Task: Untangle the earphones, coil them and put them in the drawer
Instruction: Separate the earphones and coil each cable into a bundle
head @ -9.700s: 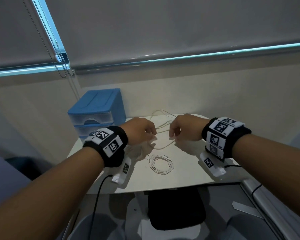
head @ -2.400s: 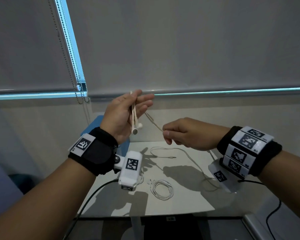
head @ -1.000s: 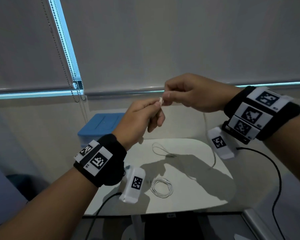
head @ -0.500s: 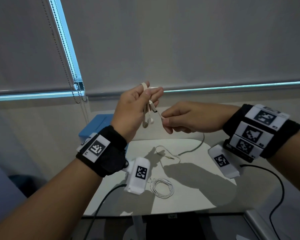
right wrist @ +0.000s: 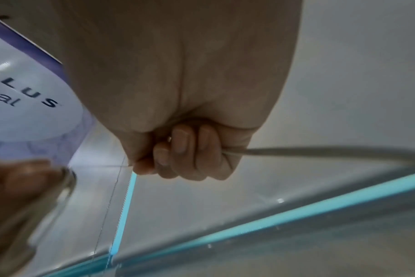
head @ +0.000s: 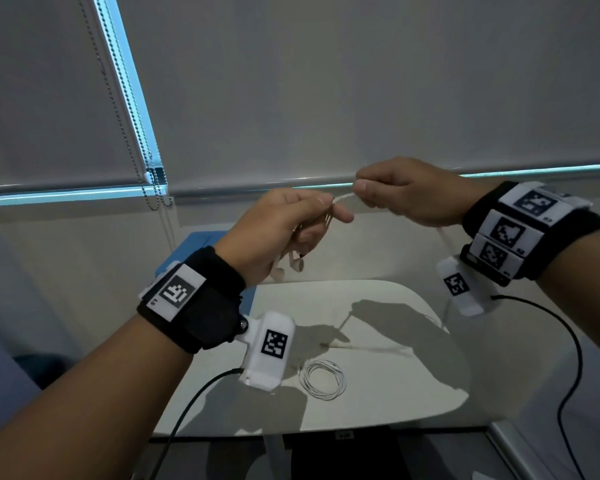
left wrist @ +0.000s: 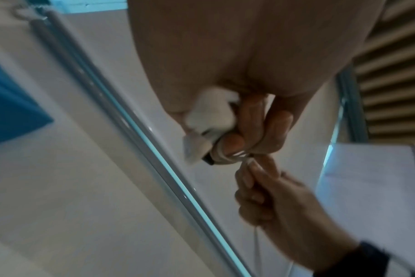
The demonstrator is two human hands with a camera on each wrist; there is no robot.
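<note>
Two hands raised above a small white table (head: 413,407), entries left to right. Blue plastic drawer unit (head: 191,245): at the table's far left corner, largely hidden behind the left wrist. Left hand (head: 274,233): fingers curled round a bundle of white earphones (head: 293,266), cable wound over the fingers, earbuds hanging below the palm. Coiled white cable (head: 323,379): lying flat on the table, near the front edge, apart from both hands. Right hand (head: 409,192): thumb and forefinger pinching the earphone cable just beside the left fingertips; remaining fingers curled, the cable passing through the fist and trailing down toward the table.
</note>
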